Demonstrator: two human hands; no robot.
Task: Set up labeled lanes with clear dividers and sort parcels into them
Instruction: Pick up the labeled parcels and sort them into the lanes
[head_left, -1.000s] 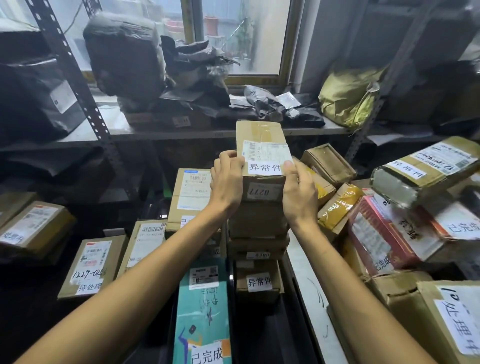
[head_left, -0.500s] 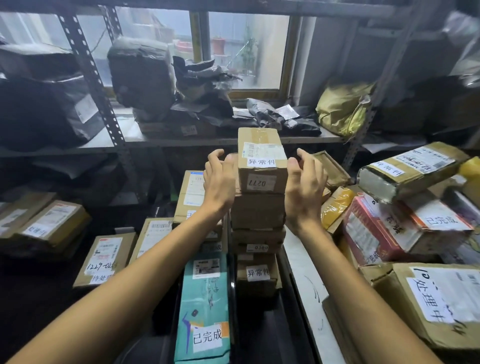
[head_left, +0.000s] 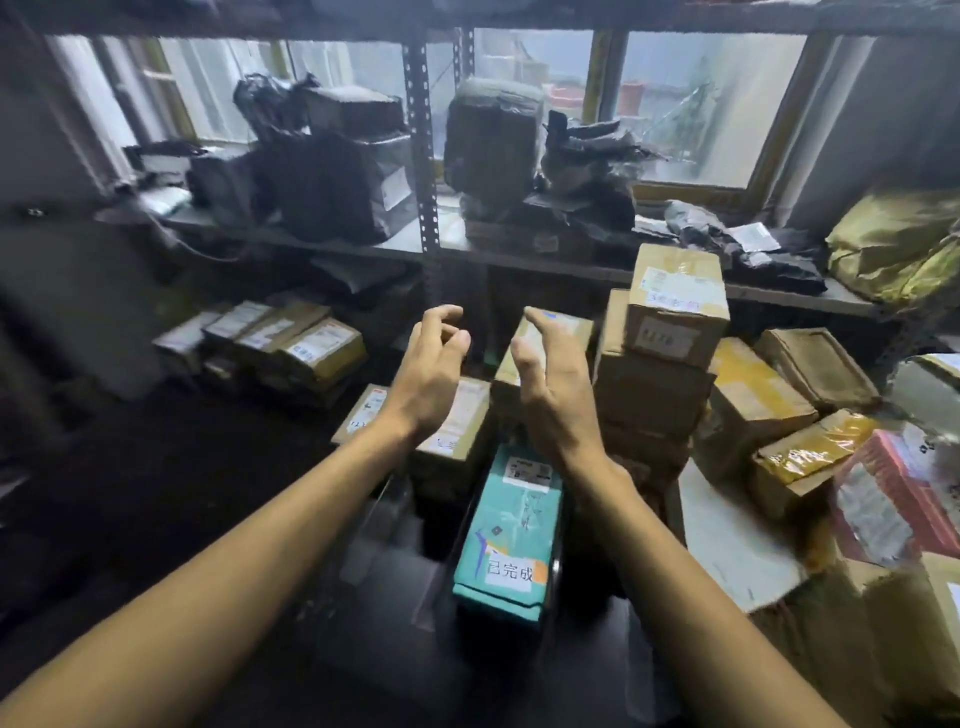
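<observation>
**Hands empty, raised between the parcel stacks**

Both hands are up in mid-air and hold nothing. The left hand (head_left: 431, 364) and the right hand (head_left: 550, 374) face each other palm to palm, a narrow gap between them, fingers loosely curled and thumbs forward.

Just to the right of the right hand stands a stack of brown boxes (head_left: 649, 395). Its top box (head_left: 675, 306) carries a white label, but the writing is too blurred to read. Neither hand touches the stack.

Below the wrists, between the forearms, lies a teal parcel (head_left: 511, 525) with a white tag reading 已完成. Beyond it, under the left hand, a flat cardboard box (head_left: 457, 421) lies label up. Further left, a row of labelled boxes (head_left: 291, 343) sits low against the back.

On the right, parcels are piled loosely: a yellow-taped box (head_left: 815, 452) and a red-and-white parcel (head_left: 893, 499) among them.

Behind everything runs a metal shelf (head_left: 779, 291) loaded with black bags (head_left: 337, 187) and a yellow bag (head_left: 893, 244), with a window (head_left: 701, 104) at the back.
</observation>
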